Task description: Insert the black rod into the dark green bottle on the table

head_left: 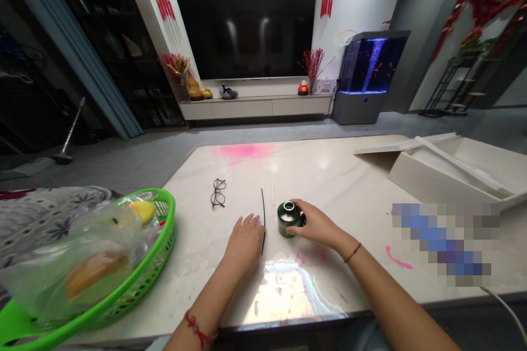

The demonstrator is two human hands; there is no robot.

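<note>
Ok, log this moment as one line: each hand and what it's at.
left hand: beside thin black stick | right hand: on dark green glass bottle

We've got a pair of glasses (218, 193) lying on the white marble table (329, 167), and a green plastic basket (167, 230) with a clear plastic bag (82, 247) in it at the table's left edge. There's an open white box (436, 175) on the right, plus a big wall TV (245, 33) and a lit fish tank (373, 63) way back.
</note>
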